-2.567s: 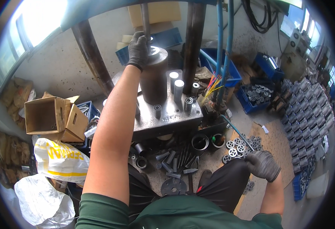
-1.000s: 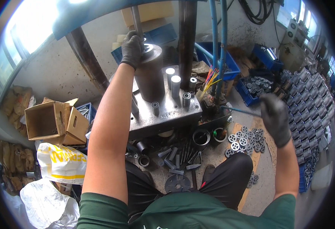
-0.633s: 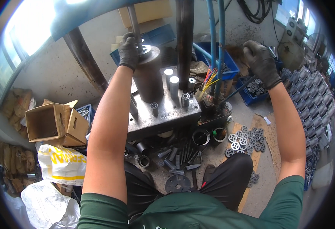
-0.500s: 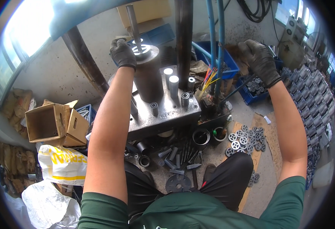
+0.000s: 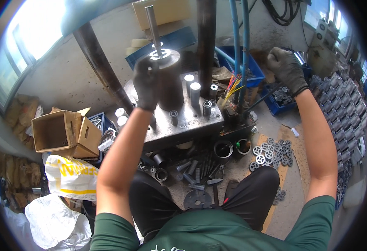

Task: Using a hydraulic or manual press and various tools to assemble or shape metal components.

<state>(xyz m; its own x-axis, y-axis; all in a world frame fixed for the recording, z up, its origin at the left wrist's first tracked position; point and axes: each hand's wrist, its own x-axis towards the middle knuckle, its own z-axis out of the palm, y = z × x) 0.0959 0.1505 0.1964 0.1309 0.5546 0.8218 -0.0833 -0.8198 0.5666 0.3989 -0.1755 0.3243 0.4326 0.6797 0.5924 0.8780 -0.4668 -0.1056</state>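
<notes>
My gloved left hand (image 5: 146,85), smeared by motion, is beside a thick dark metal cylinder (image 5: 170,83); its fingers cannot be made out. A bright spoked metal wheel (image 5: 160,54) lies on the cylinder's top, and a slim upright rod (image 5: 153,27) rises from it. The cylinder stands on a heavy steel block (image 5: 183,129) that also bears several short metal pins and sleeves (image 5: 195,94). Off to the right, my gloved right hand (image 5: 287,70) is closed at the upper end of a dark lever (image 5: 256,101), whose grip end the hand hides.
Thick posts (image 5: 206,46) and blue hoses (image 5: 245,46) rise behind the block. Several spoked wheels (image 5: 271,152) lie on the floor board at right, beside stacked metal tubes (image 5: 342,111). Cardboard boxes (image 5: 53,131) and a white sack (image 5: 70,178) stand left. Tools and springs lie near my feet.
My left hand has dropped from the cylinder's top rim to its side, nearer to me. The right hand stays closed in about the same place. The view has shifted slightly.
</notes>
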